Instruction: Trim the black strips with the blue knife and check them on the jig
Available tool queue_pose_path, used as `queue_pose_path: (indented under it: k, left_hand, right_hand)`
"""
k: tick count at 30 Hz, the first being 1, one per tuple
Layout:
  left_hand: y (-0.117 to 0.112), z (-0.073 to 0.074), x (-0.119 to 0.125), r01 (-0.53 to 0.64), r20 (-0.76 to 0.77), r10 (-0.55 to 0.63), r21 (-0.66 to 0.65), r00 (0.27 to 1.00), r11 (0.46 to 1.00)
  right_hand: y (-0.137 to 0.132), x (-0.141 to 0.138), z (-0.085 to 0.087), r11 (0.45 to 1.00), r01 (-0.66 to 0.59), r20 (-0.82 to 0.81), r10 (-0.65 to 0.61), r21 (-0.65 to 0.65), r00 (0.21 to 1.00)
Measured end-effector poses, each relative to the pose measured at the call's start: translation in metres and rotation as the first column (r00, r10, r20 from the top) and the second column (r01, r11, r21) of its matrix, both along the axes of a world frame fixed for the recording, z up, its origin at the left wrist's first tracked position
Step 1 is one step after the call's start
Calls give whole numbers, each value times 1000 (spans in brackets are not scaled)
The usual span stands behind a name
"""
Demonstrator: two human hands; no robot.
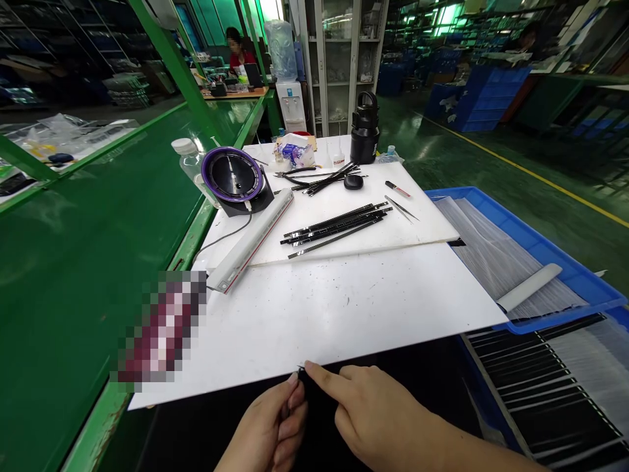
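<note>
The left hand (263,429) has a narrow grip pinched on a thin black strip (301,375). The right hand (378,416) is loosely open, forefinger touching the strip, which sits just below the front edge of the white plastic board (319,314).

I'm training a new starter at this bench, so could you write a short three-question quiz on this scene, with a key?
1. True or false: the tweezers lie in the blue tray.
2. Which is closer to the purple-rimmed disc: A, the white triangular ruler, or B, the black flask?
3. Which edge of the white board are the left hand and right hand at?

Key: 1 false; 2 A; 3 near edge.
</note>
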State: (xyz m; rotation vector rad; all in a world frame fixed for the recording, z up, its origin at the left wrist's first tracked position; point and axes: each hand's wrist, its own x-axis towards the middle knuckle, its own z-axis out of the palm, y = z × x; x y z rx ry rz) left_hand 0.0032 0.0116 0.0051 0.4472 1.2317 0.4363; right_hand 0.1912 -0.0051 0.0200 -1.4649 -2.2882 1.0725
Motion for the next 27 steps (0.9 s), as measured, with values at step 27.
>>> queue_pose_path:
  k: [27]
  left_hand:
    - [5, 6, 8, 32, -116, -25, 55, 993, 998]
  right_hand:
    - [6, 3, -2, 997, -52, 66, 48, 53, 997]
